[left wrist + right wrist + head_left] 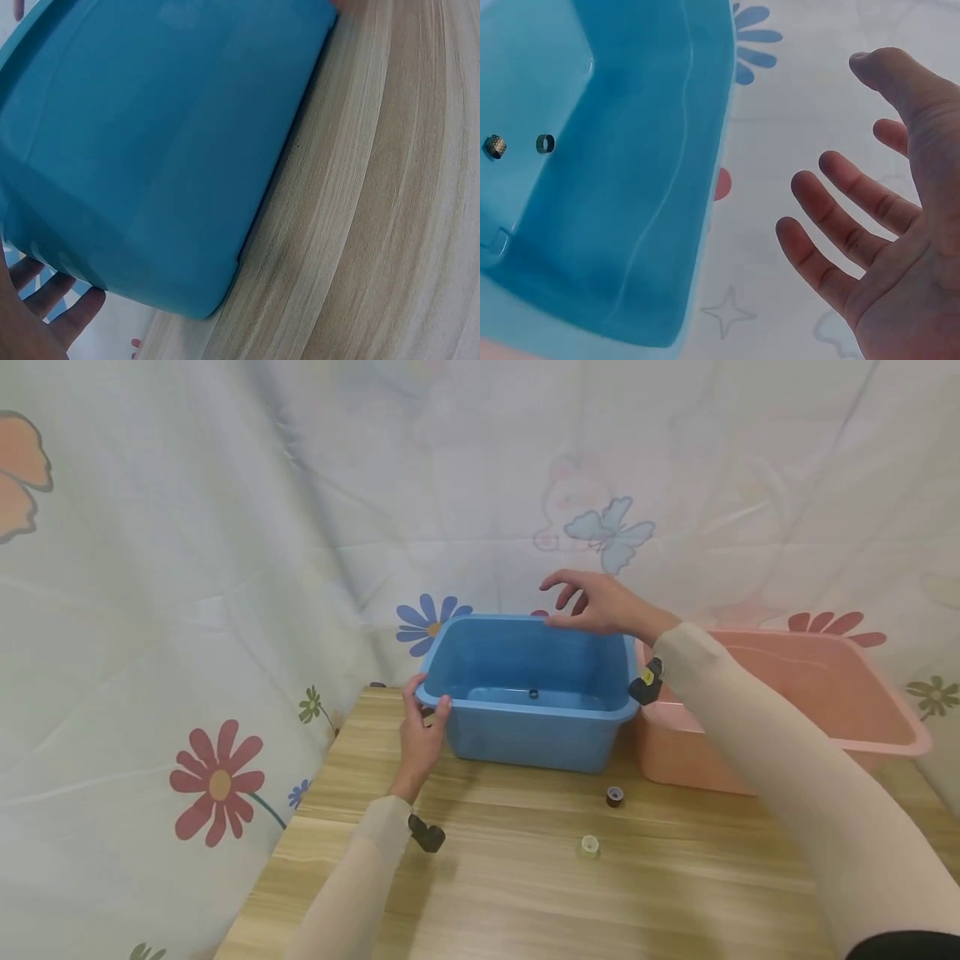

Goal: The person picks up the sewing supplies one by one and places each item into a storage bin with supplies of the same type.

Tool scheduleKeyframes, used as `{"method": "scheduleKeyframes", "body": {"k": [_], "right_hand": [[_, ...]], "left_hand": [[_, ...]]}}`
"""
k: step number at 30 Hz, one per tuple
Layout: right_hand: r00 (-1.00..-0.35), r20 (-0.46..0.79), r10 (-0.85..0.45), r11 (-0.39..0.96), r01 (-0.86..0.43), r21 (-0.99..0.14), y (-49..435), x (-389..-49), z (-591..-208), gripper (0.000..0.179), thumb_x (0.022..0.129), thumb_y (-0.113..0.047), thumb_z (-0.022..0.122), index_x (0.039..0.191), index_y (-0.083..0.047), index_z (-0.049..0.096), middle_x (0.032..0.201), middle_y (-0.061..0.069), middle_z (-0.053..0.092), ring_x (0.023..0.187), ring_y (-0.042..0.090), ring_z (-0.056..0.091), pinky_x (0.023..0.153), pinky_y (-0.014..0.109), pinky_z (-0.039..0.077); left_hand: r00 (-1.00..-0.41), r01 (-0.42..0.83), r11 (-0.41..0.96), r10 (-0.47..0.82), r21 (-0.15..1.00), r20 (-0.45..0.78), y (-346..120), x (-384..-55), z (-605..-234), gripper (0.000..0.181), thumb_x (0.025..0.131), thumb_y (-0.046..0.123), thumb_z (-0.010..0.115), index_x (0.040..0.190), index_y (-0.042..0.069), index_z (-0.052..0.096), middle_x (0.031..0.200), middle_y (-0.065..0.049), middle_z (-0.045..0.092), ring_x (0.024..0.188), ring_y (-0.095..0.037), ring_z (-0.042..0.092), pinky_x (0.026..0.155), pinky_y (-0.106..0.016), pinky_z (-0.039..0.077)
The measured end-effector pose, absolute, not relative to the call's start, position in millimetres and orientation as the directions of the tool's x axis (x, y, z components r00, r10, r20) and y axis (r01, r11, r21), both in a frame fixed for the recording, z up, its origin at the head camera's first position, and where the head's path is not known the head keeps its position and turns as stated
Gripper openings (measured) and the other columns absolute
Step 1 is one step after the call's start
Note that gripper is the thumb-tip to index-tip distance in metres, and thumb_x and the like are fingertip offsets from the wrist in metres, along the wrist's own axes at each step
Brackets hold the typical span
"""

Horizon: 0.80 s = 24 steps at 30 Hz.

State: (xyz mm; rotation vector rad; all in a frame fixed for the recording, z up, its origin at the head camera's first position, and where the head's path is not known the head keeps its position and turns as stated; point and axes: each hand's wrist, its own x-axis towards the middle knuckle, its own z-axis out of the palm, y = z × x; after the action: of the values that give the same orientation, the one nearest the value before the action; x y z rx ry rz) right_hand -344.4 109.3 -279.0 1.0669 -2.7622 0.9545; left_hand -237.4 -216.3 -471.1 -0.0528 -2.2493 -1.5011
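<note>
My left hand (422,739) grips the front left corner of a blue plastic bin (525,739), thumb at the front rim and fingers along its left side. In the left wrist view those fingers (79,319) touch the bin's outer wall. My right hand (600,602) hovers by the bin's back rim, fingers spread and loosely bent, holding nothing. Inside the bin, the right wrist view shows a dark ring-shaped piece (546,143) and a patterned gold-and-black small piece (495,146) on the floor.
A pink bin (817,685) stands right beside the blue one. In front of the bins, a small dark roll (614,796) and a small pale yellow roll (590,846) rest on the wooden table (510,877). A flower-printed curtain (465,485) hangs behind.
</note>
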Motion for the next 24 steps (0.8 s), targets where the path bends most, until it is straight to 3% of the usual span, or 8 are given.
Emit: {"method": "scheduleKeyframes", "body": {"k": [11, 17, 24], "right_hand": [[-0.707, 0.261, -0.658, 0.531, -0.681, -0.504, 139, -312, -275, 0.068, 0.088, -0.033, 0.082, 0.148, -0.026, 0.049, 0.122, 0.004, 0.065, 0.097, 0.020, 0.070, 0.079, 0.041, 0.061], [-0.654, 0.310, -0.690, 0.475, -0.733, -0.487, 152, -289, -279, 0.068, 0.088, -0.024, 0.084, 0.147, -0.021, 0.051, 0.119, 0.008, 0.066, 0.092, 0.023, 0.070, 0.081, 0.047, 0.059], [-0.638, 0.351, -0.686, 0.458, -0.753, -0.472, 169, -264, -289, 0.069, 0.087, -0.023, 0.085, 0.147, -0.023, 0.052, 0.121, 0.002, 0.065, 0.094, 0.015, 0.066, 0.081, 0.043, 0.058]], "left_hand": [[-0.905, 0.266, 0.412, -0.205, 0.871, 0.373, -211, -241, -471, 0.060, 0.103, 0.049, 0.058, 0.153, 0.036, 0.028, 0.146, -0.019, 0.054, 0.120, -0.036, 0.061, 0.094, -0.056, 0.053], [-0.906, 0.271, 0.401, -0.202, 0.875, 0.373, -210, -242, -469, 0.059, 0.103, 0.047, 0.059, 0.152, 0.035, 0.029, 0.145, -0.019, 0.054, 0.120, -0.036, 0.061, 0.094, -0.055, 0.053], [-0.901, 0.291, 0.394, -0.192, 0.872, 0.388, -210, -243, -470, 0.058, 0.103, 0.045, 0.059, 0.152, 0.034, 0.030, 0.145, -0.018, 0.053, 0.119, -0.035, 0.061, 0.094, -0.053, 0.053]]}}
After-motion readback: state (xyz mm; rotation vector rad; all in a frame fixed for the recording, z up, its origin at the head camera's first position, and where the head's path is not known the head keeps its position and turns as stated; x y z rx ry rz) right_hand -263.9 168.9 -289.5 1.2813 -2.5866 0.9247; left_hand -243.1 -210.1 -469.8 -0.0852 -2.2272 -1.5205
